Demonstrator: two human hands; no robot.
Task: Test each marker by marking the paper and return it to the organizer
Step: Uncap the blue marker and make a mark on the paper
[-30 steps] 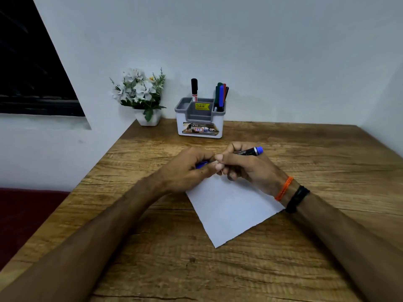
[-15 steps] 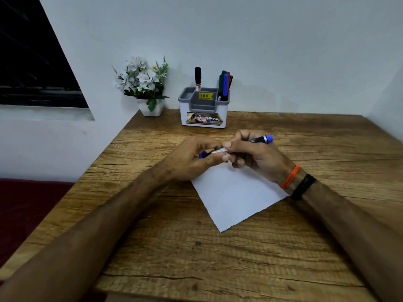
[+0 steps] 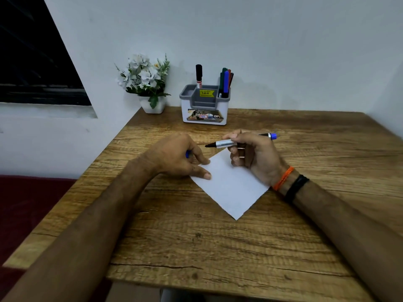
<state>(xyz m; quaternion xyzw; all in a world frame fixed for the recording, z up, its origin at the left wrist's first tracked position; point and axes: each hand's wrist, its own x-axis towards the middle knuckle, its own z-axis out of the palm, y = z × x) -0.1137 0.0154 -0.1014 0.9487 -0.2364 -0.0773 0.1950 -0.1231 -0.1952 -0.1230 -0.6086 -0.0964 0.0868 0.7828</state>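
Observation:
My right hand grips an uncapped blue marker above the far corner of the white paper, its dark tip pointing left. My left hand rests on the paper's left edge with two fingers on it, and the marker's blue cap shows between its fingers. The grey-and-white organizer stands at the back of the table. A black-capped marker stands in its left rear slot, and several markers stand in its right slot.
A white pot of white flowers sits at the back left corner of the wooden table. A wall runs behind, with a dark window at the left. Bare wood lies right of the organizer and in front of the paper.
The hands have pulled apart and the cap has come off the marker. My left hand moved left and down onto the paper's edge with the cap; the right keeps the marker.

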